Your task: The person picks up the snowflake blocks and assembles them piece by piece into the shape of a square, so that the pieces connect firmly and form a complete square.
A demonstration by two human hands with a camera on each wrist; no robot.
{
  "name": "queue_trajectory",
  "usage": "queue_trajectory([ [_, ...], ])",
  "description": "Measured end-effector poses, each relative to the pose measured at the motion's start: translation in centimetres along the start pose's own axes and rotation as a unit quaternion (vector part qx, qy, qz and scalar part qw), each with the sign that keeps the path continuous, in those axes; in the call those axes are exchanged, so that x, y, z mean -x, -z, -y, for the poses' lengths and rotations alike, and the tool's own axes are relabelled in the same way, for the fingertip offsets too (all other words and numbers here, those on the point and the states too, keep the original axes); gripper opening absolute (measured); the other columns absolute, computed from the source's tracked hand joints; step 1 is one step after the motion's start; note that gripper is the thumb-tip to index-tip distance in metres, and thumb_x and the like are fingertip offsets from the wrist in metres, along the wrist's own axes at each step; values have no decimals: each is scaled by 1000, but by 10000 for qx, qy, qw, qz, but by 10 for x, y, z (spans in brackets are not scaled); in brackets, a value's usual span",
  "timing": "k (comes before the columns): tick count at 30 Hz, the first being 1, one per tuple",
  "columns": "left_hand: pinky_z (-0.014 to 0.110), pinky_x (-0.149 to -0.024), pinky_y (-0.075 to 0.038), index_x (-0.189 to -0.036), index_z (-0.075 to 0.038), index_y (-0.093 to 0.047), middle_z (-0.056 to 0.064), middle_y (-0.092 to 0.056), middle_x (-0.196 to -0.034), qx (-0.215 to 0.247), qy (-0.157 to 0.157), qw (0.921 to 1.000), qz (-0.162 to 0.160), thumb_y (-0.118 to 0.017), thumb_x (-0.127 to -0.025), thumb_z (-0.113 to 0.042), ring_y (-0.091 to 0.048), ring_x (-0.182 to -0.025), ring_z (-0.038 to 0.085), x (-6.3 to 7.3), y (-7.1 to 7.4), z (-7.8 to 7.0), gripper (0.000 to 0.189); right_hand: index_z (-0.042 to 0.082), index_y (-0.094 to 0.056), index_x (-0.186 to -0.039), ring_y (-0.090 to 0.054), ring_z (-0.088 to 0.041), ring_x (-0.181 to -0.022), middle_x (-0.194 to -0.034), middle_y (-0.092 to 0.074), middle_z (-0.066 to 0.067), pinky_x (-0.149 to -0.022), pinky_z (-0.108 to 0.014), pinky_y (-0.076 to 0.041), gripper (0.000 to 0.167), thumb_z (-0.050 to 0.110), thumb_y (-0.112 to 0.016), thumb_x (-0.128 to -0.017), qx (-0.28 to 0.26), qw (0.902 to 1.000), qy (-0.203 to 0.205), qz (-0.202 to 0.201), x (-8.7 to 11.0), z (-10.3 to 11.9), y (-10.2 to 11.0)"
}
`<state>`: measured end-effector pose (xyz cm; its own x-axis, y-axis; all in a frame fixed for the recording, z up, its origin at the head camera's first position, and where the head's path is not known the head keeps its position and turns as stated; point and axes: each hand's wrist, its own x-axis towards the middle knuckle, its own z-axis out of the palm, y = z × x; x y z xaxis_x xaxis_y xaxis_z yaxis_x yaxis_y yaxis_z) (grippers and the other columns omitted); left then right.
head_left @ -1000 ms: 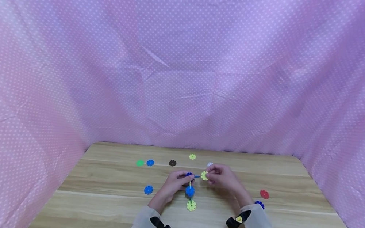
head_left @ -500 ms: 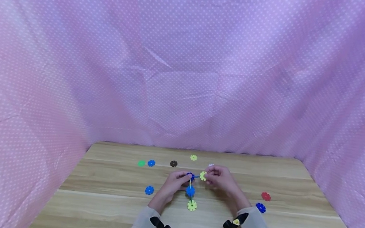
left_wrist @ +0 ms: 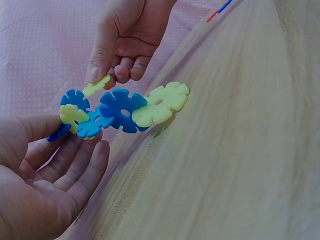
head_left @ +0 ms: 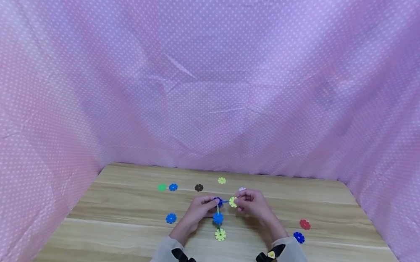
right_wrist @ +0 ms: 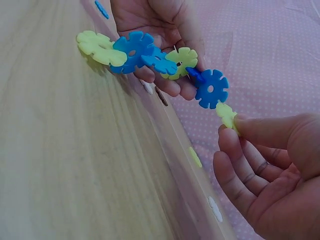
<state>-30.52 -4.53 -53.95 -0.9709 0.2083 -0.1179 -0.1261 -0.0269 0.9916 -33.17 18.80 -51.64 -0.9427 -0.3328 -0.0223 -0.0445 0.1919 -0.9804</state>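
My left hand pinches a dark blue notched snowflake disc in a chain of interlocking plastic discs. From it the chain runs through a yellow disc, a blue disc and a larger-looking blue disc to a yellow end disc low over the table. Out the other side stands another blue disc. Thumb and fingers of my right hand pinch a small-looking yellow disc, its edge right at that blue disc's notched rim.
On the wooden table lie loose discs: green, blue, brown, yellow and white at the back. Another blue one lies left; red and dark blue lie right. Pink dotted cloth surrounds the table.
My right hand has moved slightly left, bringing the yellow disc up to the blue disc's rim. The left hand keeps its hold on the chain with almost no movement.
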Motion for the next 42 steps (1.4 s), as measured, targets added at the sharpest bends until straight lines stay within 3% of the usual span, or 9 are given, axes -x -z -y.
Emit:
queue_trajectory([
  [7, 31, -83, -63, -114, 2, -74, 16, -77, -107, 54, -18, 10000, -32, -69, -99, -26, -73, -88, 13, 0, -2, 1, 32, -11, -67, -109, -65, -13, -69, -78, -69, 0, -62, -24, -58, 24, 6, -72, -93, 94, 9999, 93, 4, -1, 2, -4],
  [11, 31, -85, -63, -115, 3, -73, 19, -77, -109, 91, -57, 9999, -41, -69, -98, -25, -75, -92, 17, 1, -3, 2, 32, -14, -67, -109, -65, -13, -67, -77, -69, 0, -61, -23, -58, 24, 3, -72, -92, 20, 9998, 169, -95, -1, 1, -5],
  [18, 30, -88, -62, -115, 2, -74, 14, -78, -107, 94, -36, 9999, -128, -69, -99, -24, -75, -93, 14, 1, -6, 2, 31, -16, -67, -107, -65, -11, -66, -79, -70, -1, -61, -21, -57, 23, 0, -72, -91, -102, 9991, 395, -70, 1, -1, -6],
  [24, 31, -90, -61, -117, 1, -74, 14, -78, -108, 83, -87, 9998, -160, -67, -100, -26, -75, -101, 21, 1, -8, 3, 33, -12, -70, -107, -65, -13, -68, -82, -69, -7, -61, -22, -57, 21, 3, -72, -92, -4, 9989, 453, -150, 1, -2, -6],
  [33, 30, -87, -61, -122, -2, -72, 7, -76, -107, -63, 51, 10000, -12, -66, -101, -32, -68, -92, 12, 0, -5, 1, 38, -12, -69, -111, -68, -13, -72, -83, -71, 0, -68, -26, -62, 24, 5, -71, -94, -99, 9997, 217, -78, 0, -1, -6],
  [42, 34, -91, -61, -135, -3, -64, 11, -74, -119, 178, 125, 9988, 430, -53, -107, -31, -73, -101, 17, 2, -9, 2, 41, -14, -66, -116, -70, -13, -73, -86, -75, -9, -73, -31, -64, 26, 0, -69, -94, -215, 9994, -25, 261, 0, -2, -4],
])
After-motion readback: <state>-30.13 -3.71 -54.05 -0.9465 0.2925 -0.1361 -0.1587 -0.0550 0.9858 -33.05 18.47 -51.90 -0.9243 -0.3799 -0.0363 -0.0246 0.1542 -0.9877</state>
